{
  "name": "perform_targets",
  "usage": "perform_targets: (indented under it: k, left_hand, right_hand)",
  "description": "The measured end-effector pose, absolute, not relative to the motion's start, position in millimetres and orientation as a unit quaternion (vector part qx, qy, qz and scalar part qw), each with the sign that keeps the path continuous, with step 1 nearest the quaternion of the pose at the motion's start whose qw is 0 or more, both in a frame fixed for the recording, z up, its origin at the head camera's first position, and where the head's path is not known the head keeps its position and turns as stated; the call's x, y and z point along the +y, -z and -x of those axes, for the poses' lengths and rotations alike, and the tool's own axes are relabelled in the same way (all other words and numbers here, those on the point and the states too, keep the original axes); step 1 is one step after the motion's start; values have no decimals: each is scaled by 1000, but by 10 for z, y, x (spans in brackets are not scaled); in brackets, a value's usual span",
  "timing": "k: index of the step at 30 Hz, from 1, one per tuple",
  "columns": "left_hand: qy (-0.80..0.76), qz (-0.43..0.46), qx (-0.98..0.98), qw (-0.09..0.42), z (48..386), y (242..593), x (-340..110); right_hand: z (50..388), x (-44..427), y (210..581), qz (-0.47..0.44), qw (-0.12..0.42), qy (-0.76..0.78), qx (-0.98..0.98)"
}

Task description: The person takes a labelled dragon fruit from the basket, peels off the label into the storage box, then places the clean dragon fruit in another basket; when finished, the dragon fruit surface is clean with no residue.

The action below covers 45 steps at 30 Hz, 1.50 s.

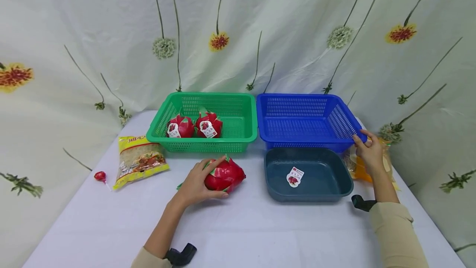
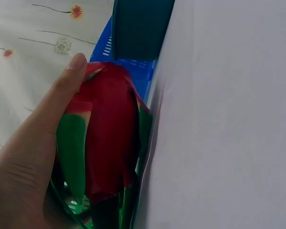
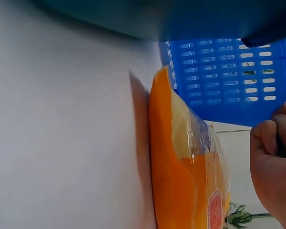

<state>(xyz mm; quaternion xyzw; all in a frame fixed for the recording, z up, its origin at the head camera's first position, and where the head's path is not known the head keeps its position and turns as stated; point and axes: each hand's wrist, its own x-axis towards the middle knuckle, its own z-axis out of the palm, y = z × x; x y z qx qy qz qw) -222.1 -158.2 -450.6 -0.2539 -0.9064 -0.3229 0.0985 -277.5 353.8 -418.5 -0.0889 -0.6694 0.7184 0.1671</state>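
Observation:
In the head view my left hand [image 1: 197, 183] is wrapped round a red dragon fruit [image 1: 224, 175] with green leaf tips, at the middle of the table. The left wrist view shows my thumb along one side of that fruit [image 2: 109, 133]; the other fingers are hidden there. My right hand [image 1: 371, 152] holds the front right corner of the blue basket [image 1: 297, 139], its fingers curled at the rim. Two more dragon fruits [image 1: 209, 125] with white stickers lie in the green basket [image 1: 208, 146]. Below the blue basket stands a dark teal tub [image 1: 308, 197] with a dragon fruit label [image 1: 295, 177] inside.
A yellow food packet [image 1: 141, 160] leans near the green basket's left end, and a red lollipop [image 1: 100, 176] lies left of it. An orange packet [image 3: 174, 157] sits beneath my right hand, beside the tub. A flowered curtain [image 1: 238, 32] hangs behind the white table [image 1: 256, 235].

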Motion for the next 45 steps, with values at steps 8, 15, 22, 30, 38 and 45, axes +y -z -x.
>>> perform_targets:
  k: [8,15,22,30,38,45]
  left_hand:
    - [305,260,-914,59,2232,4431,-1600]
    - [327,282,-902,-10,2277,4329,-1657]
    - [344,315,-882,-63,2293,4272,-1780]
    - [360,325,-874,-18,2226,4336,-1712]
    - [397,326,-853,90,2223,4030,-1421]
    - [446,338,-801,214,2560,3423,-856]
  right_hand:
    - [2777,3554,4202,98,171,-728,-657]
    - [2799,3590,4209,99,170,-734,-650]
    - [2782,3567,4210,115,165,-717,-667]
    - [2797,3552,4233,117,174,-712,-670]
    - [2809,3539,4250,126,185,-706,-672]
    - [2797,3541,4211,111,176,-733,-648]
